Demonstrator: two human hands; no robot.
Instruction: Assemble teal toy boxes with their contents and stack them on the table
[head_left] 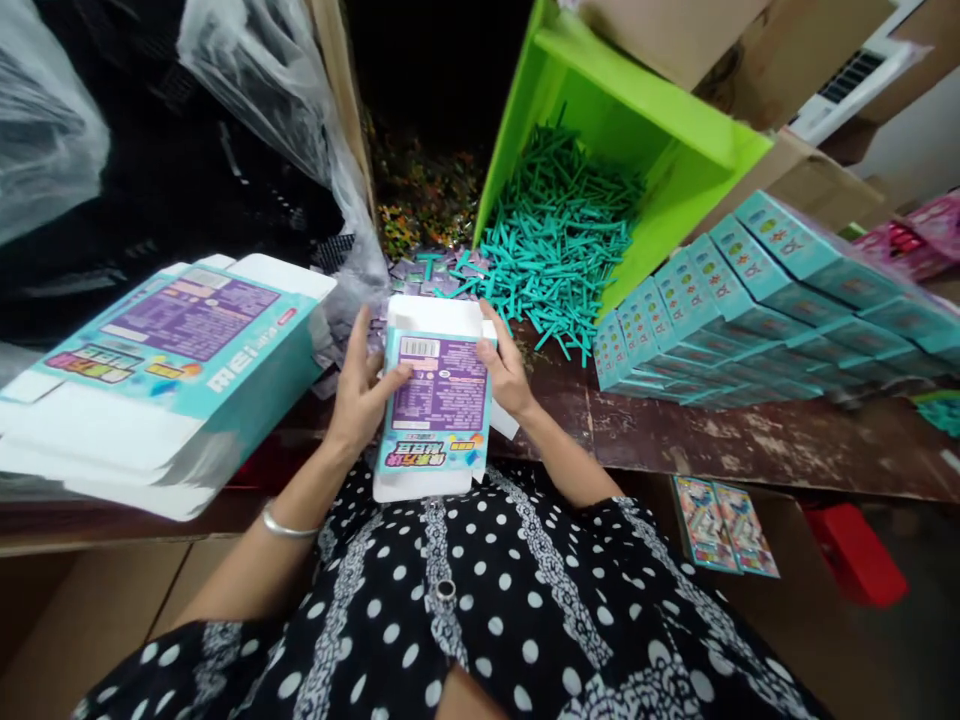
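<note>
Between my two hands is a flat-looking teal and purple carton (439, 390), printed side up, with white flaps at both ends. My left hand (361, 385) grips its left edge, the thumb lying over the front near the barcode. On the opposite edge, my right hand (506, 365) holds the carton near its top corner. A stack of similar folded cartons (172, 330) lies to the left, purple panels facing up. Just beyond my hands, small purple sachets (341, 330) and several teal sticks are scattered on the table.
A bright green bin (675, 200) lies tipped toward me, teal plastic sticks (555, 240) spilling out. Rows of filled-out teal boxes (750, 310) stand on the brown table (660, 440) at right. Colourful packets (724, 525) and a red box (859, 555) sit lower right. Clear plastic bags (262, 80) hang left.
</note>
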